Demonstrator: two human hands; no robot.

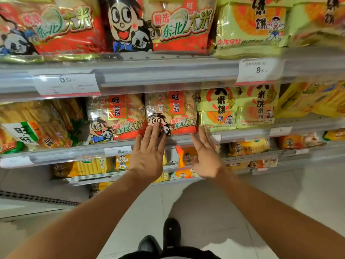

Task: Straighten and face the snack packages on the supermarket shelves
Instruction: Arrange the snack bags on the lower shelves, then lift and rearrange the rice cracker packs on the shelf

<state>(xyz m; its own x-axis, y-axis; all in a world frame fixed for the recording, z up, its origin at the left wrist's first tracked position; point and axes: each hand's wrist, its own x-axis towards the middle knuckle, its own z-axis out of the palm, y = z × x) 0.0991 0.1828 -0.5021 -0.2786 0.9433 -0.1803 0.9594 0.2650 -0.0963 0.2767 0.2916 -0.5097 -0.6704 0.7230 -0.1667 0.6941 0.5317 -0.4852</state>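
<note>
A red and clear rice-cracker bag (175, 113) with a cartoon face stands upright on the middle shelf (242, 134). My left hand (149, 154) lies with straight fingers against the bag's lower left front. My right hand (205, 156) has straight fingers at the bag's lower right corner, next to a yellow-green cracker bag (217, 109). A matching red bag (116, 118) stands just to the left, leaning slightly.
The top shelf holds large red bags (65, 27) and yellow-green bags (252, 28) above price tags (258, 71). Stick-snack bags (33, 126) fill the middle shelf's left. Lower shelves carry small yellow and orange packs (248, 146). My feet (168, 238) stand on pale floor tiles.
</note>
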